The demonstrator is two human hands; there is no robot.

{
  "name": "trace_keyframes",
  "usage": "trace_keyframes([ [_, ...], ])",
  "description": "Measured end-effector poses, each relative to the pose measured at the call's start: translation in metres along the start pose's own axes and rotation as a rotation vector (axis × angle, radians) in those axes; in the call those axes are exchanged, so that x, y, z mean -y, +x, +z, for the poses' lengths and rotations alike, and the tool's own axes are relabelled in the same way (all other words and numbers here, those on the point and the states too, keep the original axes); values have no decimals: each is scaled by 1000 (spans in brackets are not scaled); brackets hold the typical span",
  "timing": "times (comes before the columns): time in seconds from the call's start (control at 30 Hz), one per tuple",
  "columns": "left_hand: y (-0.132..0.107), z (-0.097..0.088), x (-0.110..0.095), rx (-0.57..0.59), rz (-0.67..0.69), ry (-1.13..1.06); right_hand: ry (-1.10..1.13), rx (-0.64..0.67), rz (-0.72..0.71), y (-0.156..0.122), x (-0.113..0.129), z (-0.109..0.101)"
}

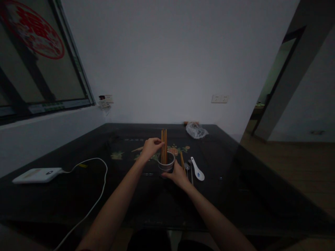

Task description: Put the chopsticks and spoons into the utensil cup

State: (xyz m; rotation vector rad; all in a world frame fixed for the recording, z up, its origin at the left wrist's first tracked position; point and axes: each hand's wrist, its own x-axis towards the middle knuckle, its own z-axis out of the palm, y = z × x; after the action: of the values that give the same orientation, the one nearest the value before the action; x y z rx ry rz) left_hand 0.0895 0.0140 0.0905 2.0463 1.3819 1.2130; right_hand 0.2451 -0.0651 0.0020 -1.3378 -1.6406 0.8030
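A small metal cup (165,164) stands on the dark glass table (78,195) with several wooden chopsticks (164,146) upright in it. My left hand (149,147) pinches the tops of the chopsticks from the left. My right hand (177,174) wraps the cup's near right side and steadies it. More chopsticks (182,160) lie on the table just right of the cup, beside a metal spoon (186,167) and a white ceramic spoon (198,169) with a blue mark.
A white flat device (36,175) with a white cable (101,184) lies at the table's left. A crumpled clear plastic bag (196,130) sits at the far edge near the wall. A window is at the left, a doorway at the right.
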Motion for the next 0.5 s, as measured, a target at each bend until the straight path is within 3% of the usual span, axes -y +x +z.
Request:
trace_keyframes([
  [0.5,7,1,6,36,-40,21,-34,-1,11,-1,2,-1],
])
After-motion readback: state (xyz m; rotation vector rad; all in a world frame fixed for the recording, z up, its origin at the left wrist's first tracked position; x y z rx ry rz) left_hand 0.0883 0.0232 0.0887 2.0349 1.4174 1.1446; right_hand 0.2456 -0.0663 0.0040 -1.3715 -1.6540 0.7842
